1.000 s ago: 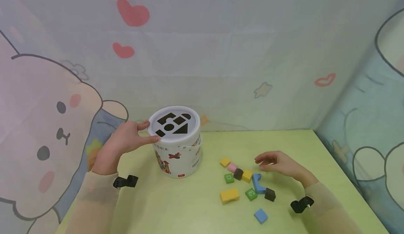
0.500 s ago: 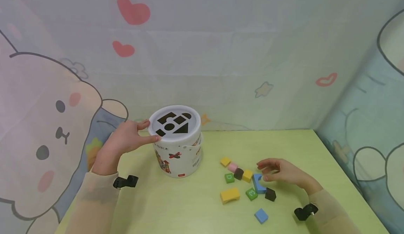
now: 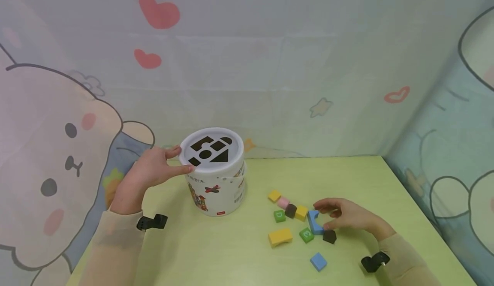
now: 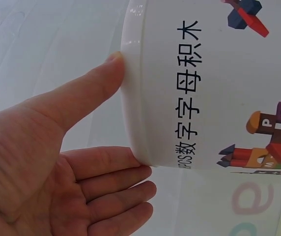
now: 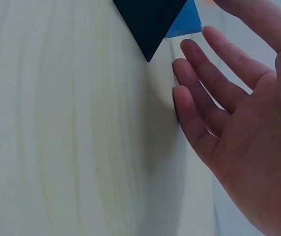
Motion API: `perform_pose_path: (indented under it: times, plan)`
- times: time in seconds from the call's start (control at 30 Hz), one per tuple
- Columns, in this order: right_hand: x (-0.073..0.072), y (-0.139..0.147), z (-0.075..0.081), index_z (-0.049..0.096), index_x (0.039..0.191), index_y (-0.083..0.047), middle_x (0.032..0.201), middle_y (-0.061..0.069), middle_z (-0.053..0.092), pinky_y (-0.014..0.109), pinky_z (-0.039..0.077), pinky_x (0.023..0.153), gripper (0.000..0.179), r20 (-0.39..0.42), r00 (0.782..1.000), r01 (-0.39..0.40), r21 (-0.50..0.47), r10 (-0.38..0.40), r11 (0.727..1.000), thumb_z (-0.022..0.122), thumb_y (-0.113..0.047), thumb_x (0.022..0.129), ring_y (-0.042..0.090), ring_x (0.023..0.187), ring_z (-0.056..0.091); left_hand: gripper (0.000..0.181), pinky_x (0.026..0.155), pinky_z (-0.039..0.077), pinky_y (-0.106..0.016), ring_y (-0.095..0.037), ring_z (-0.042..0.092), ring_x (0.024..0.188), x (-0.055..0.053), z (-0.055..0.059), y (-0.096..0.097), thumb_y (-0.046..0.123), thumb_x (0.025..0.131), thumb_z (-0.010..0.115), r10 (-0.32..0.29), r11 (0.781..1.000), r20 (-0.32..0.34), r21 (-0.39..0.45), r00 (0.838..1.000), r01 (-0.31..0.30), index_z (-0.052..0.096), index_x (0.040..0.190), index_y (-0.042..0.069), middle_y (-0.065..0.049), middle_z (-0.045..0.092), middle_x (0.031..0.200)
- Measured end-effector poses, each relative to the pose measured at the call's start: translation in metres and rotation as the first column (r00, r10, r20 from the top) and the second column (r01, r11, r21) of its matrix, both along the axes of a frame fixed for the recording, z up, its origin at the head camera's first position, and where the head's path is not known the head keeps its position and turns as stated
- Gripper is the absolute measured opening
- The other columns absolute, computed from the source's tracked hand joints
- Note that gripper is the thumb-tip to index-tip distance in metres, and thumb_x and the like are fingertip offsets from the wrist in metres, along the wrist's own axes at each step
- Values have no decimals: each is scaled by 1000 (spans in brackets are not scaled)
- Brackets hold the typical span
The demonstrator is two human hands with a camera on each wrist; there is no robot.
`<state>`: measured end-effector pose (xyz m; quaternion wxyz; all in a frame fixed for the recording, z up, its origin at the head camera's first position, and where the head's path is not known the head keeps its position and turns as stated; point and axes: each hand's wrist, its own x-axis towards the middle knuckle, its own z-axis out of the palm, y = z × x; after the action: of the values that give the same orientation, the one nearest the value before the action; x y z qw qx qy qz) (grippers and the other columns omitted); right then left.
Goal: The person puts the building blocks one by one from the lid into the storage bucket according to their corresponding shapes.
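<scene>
A white bucket with a lid cut with dark shaped holes stands at the table's back left. My left hand touches the lid's rim with thumb and fingers spread, the fingers mostly straight. On the right, my right hand is over a blue notched block, fingertips at its far end and thumb by its near end. In the right wrist view the fingers are loosely bent beside the blue block; contact is hard to tell. A dark block lies next to it.
Left of the blue block lie yellow blocks, a pink block, a dark brown block and green letter blocks. A small blue block sits nearer. Behind the table hangs a printed cloth.
My right hand has come down and nearer, from beyond the blue notched block to over it, with the thumb now by its near end. The left hand stays at the bucket's rim.
</scene>
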<state>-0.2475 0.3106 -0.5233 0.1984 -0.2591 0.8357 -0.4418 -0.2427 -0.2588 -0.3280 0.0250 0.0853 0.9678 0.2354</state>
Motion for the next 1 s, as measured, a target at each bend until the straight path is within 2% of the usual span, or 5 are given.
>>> perform_pose_path:
  times: [0.13, 0.5, 0.77, 0.9, 1.0]
  plan:
    - [1, -3, 0, 61, 146, -1, 145, 15, 63, 32, 50, 102, 64, -23, 1000, 6, 42, -5, 999, 87, -22, 92, 38, 130, 58, 100, 73, 42, -41, -33, 56, 99, 1, 0, 0, 65, 90, 78, -1, 1000, -2, -4, 1000, 1, 45, 160, 2, -8, 67, 80]
    - [0, -8, 0, 65, 142, -8, 141, 7, 64, 38, 50, 101, 60, -51, 999, 19, 104, -13, 994, 89, -28, 91, 34, 128, 57, 100, 71, 42, -40, -32, 56, 96, 0, 1, 0, 65, 90, 78, 4, 1000, -3, -7, 1000, -4, 45, 161, 3, -7, 66, 75]
    - [-2, -13, 1, 67, 139, -10, 138, 4, 65, 48, 49, 100, 58, -71, 997, 17, 134, -8, 991, 90, -31, 90, 32, 125, 58, 100, 81, 45, -46, -39, 58, 123, 1, 1, 0, 66, 90, 78, -4, 1000, -18, -4, 1000, 4, 46, 159, 2, -21, 74, 119]
    - [-4, -18, 3, 68, 135, -12, 134, 2, 66, 50, 48, 99, 57, -76, 997, 18, 154, -7, 988, 91, -32, 87, 31, 124, 59, 98, 86, 48, -48, -44, 54, 137, 2, -1, 0, 65, 90, 79, -2, 1000, -31, 5, 1000, 2, 48, 159, 2, -22, 53, 155]
    - [-4, -20, 4, 68, 132, -12, 131, 1, 66, 52, 48, 99, 57, -70, 998, 18, 166, -6, 986, 92, -32, 85, 31, 123, 59, 98, 85, 49, -49, -44, 54, 137, 1, -2, 0, 65, 90, 78, -1, 1000, -33, 0, 999, 1, 47, 159, 2, -24, 54, 154]
